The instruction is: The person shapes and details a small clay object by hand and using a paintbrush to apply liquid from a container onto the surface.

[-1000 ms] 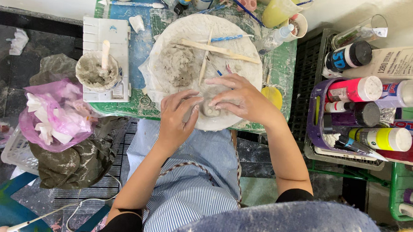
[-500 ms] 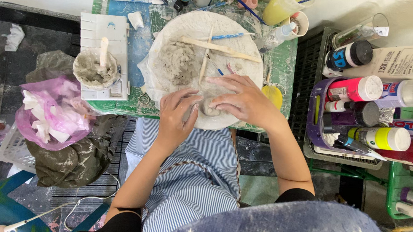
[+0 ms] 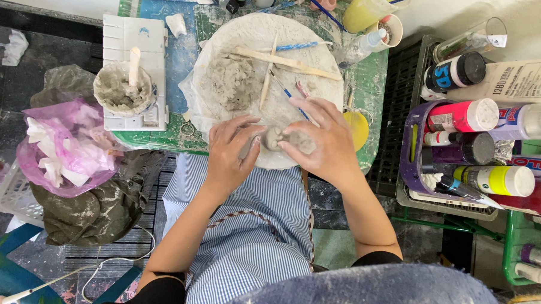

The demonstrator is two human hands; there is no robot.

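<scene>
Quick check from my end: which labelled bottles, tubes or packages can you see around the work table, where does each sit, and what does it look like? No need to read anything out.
Pink bottle: lying in the purple basket at right, white cap.
Yellow bottle: lower in that basket, white cap.
Black-capped bottle: above the basket, white body, blue lettering.
White tube: far right, long, dark print.
Red bottle: right edge, white cap.
Yellow cup: top of the table, no label visible.

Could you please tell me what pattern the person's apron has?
The apron has fine blue and white stripes, seen best in the head view.
</scene>
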